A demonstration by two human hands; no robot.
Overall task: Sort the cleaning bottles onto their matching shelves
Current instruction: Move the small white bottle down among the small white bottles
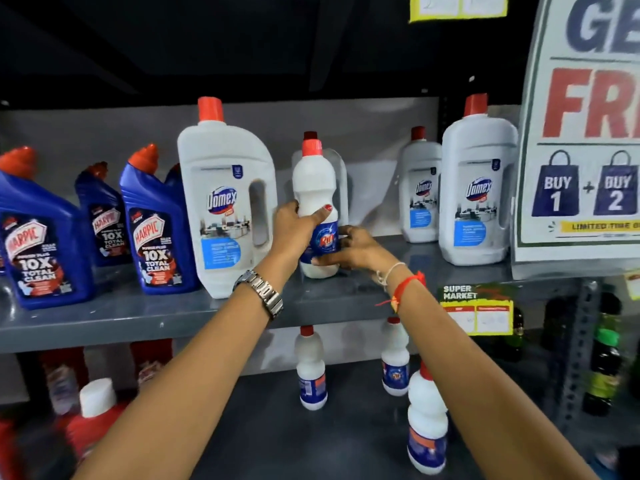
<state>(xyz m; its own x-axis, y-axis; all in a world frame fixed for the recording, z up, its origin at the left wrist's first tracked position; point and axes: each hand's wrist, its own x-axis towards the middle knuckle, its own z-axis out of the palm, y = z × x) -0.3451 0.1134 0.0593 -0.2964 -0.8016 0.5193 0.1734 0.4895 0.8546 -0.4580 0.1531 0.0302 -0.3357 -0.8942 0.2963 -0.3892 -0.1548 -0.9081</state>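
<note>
Upper shelf [173, 317]: four blue Harpic bottles [157, 226] at left, four white Domex jugs [225, 202], one half hidden behind the Rin bottle [317, 209]. Lower shelf: three more small white bottles [311, 368] at centre bottom, red bottles [93, 420] at lower left. Rin bottle stands upright mid-frame on the upper shelf. Left hand [298, 226] fingers wrap its waist, thumb across the front. Right hand [349, 247] fingers clasp its lower body from the right side.
</note>
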